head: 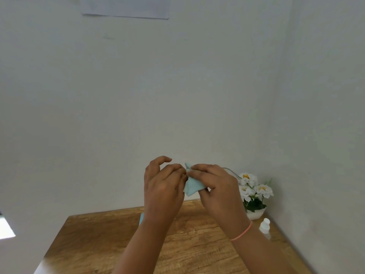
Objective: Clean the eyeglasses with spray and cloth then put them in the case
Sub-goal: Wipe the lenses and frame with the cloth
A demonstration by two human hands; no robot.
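Pale-blue cloth (pixel 191 184) pinched over eyeglasses (pixel 231 172) by right hand (pixel 215 184), frame gripped by left hand (pixel 164 182) | wiping step, probably | next: case needed, maybe that blue bit (pixel 141 218) behind left arm, table's (pixel 102 240) far edge

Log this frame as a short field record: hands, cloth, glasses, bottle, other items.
left hand: raised over the table, pinching at the cloth
right hand: gripping the cloth
glasses: mostly hidden by the hands; one thin arm shows
bottle: upright, table's right edge, untouched
flowers: white pot, far right corner
case: a blue edge behind the left forearm, identity unclear

Both hands (pixel 195 182) pinching blue cloth (pixel 191 185), wooden table (pixel 102 240)
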